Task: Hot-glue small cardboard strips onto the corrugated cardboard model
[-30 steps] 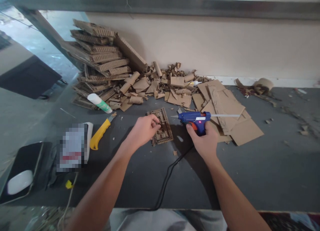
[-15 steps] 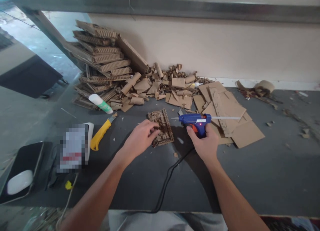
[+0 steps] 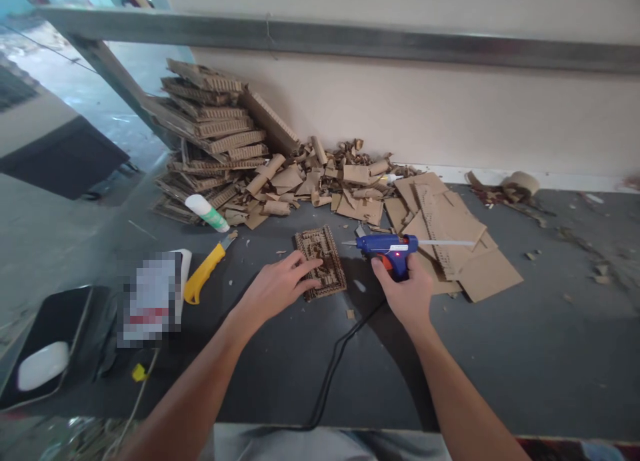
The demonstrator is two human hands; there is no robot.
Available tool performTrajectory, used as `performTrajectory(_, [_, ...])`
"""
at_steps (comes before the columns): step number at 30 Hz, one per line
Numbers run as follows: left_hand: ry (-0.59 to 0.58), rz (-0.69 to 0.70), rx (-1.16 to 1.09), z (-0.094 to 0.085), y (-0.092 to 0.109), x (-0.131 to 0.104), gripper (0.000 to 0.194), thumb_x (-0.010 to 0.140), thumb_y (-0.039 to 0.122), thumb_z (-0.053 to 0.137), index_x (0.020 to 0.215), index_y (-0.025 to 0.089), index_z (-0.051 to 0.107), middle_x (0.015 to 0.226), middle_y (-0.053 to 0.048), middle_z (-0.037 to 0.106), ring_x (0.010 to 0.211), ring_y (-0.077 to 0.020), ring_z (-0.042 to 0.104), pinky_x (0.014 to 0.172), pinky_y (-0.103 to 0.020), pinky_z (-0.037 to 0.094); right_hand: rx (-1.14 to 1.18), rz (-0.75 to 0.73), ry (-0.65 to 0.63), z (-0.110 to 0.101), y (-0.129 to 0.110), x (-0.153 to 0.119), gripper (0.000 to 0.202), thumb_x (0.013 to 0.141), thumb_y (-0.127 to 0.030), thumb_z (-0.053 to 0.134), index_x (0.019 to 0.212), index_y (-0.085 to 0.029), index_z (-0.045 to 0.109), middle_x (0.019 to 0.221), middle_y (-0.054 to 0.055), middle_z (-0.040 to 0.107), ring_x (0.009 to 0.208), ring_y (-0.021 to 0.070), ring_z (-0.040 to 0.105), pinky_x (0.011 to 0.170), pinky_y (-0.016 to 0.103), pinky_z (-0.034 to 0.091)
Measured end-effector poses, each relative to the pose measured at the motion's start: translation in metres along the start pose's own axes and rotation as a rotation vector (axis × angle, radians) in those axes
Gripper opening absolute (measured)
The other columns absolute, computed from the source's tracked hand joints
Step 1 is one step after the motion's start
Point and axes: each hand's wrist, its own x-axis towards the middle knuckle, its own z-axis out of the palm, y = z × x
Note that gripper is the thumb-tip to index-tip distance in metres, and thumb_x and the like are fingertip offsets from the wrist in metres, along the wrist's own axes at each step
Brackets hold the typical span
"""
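A small rectangular cardboard piece with corrugated strips round its edges lies flat on the dark table. My left hand rests over its left side, fingers apart, with nothing visible in them. To the right of the piece, my right hand is wrapped round the handle of a blue glue gun. Its nozzle points left, a small red light shows on its body, and a pale glue stick sticks out of its back. A black cord runs from below the gun to the table's front edge.
Stacked corrugated panels stand at the back left beside cardboard scraps. Flat cardboard sheets lie at right. On the left are a glue stick tube, a yellow cutter, a phone and a white case.
The view has shifted slightly, showing more of the wall. My left hand's fingers have spread from a bent pose over the cardboard piece. My right hand still holds the glue gun.
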Motion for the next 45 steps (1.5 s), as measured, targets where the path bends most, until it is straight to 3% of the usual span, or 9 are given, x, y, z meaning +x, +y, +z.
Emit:
performTrajectory(8, [0.028,-0.507,-0.124,-0.001,0.021,-0.002,0.077,0.091,0.075,0.042,0.141,0.017,0.048,0.132,-0.017,0.059,0.092,-0.0272,0.07,0.067,-0.033,0.052,0.006,0.035,-0.007,0.001,0.0,-0.002,0.039,0.075,-0.055,0.068,0.067,-0.023,0.048,0.051,-0.007,0.044,0.049,0.0123,0.041,0.051,0.026,0.037])
performTrajectory(14, [0.0,-0.558,-0.108,0.0,0.047,0.004,0.093,0.091,0.064,0.051,0.157,0.011,0.012,0.139,-0.029,0.053,0.108,-0.0384,0.068,0.065,-0.034,0.051,0.021,0.028,-0.02,-0.002,-0.004,-0.001,0.035,0.075,-0.054,0.068,0.072,-0.022,0.055,0.052,-0.005,0.049,0.051,0.0139,0.044,0.053,0.027,0.039])
performTrajectory(19, [-0.085,-0.537,-0.05,0.002,0.058,-0.001,0.059,0.101,0.054,0.036,0.144,0.013,0.037,0.107,-0.021,0.07,0.076,-0.0303,0.073,0.054,-0.031,0.046,0.016,0.023,-0.011,-0.004,-0.005,0.002,0.037,0.074,-0.055,0.068,0.069,-0.022,0.053,0.052,-0.004,0.049,0.05,0.014,0.044,0.052,0.027,0.038])
performTrajectory(28, [-0.07,-0.66,-0.277,0.0,0.077,-0.012,0.069,0.097,0.064,0.043,0.134,0.006,0.041,0.083,-0.015,0.071,0.077,-0.031,0.073,0.054,-0.029,0.045,-0.016,-0.001,0.002,-0.004,-0.002,0.002,0.039,0.074,-0.055,0.068,0.065,-0.024,0.046,0.048,-0.008,0.039,0.047,0.0121,0.036,0.05,0.026,0.034])
performTrajectory(31, [-0.069,-0.617,-0.283,-0.011,0.073,-0.023,0.055,0.097,0.057,0.049,0.129,0.012,0.048,0.089,-0.012,0.071,0.081,-0.0297,0.072,0.061,-0.033,0.051,-0.016,-0.002,0.004,-0.004,-0.001,0.003,0.04,0.074,-0.054,0.068,0.064,-0.025,0.044,0.048,-0.008,0.039,0.048,0.0124,0.037,0.051,0.026,0.034])
performTrajectory(34, [-0.006,-0.386,-0.158,-0.021,0.052,-0.023,0.039,0.093,0.047,0.062,0.12,0.02,0.057,0.127,-0.014,0.064,0.113,-0.032,0.066,0.085,-0.041,0.055,-0.011,-0.006,0.004,-0.004,0.0,0.004,0.04,0.074,-0.055,0.068,0.064,-0.024,0.045,0.049,-0.007,0.04,0.049,0.0127,0.039,0.051,0.026,0.035])
performTrajectory(37, [-0.009,-0.073,-0.133,-0.028,0.025,-0.006,0.07,0.08,0.036,0.08,0.141,0.025,0.047,0.155,-0.011,0.045,0.147,-0.0323,0.036,0.115,-0.048,0.037,-0.014,-0.007,0.004,-0.004,0.001,0.003,0.038,0.075,-0.054,0.068,0.066,-0.024,0.048,0.05,-0.007,0.042,0.049,0.0125,0.039,0.051,0.026,0.035])
performTrajectory(42, [-0.237,0.234,-0.125,-0.032,0.003,0.033,0.092,0.068,0.04,0.088,0.147,0.024,0.045,0.153,-0.013,0.048,0.147,-0.0328,0.036,0.12,-0.047,0.029,-0.018,0.007,0.018,-0.002,0.001,0.003,0.04,0.074,-0.056,0.067,0.064,-0.024,0.045,0.05,-0.007,0.04,0.049,0.0125,0.039,0.051,0.027,0.035])
performTrajectory(45, [-0.207,0.281,-0.057,-0.027,0.006,0.038,0.093,0.066,0.05,0.087,0.145,0.021,0.048,0.147,-0.015,0.054,0.14,-0.0335,0.045,0.12,-0.048,0.028,-0.013,0.023,0.018,-0.002,0.002,0.004,0.04,0.074,-0.057,0.068,0.065,-0.024,0.047,0.05,-0.007,0.041,0.049,0.013,0.04,0.051,0.027,0.036])
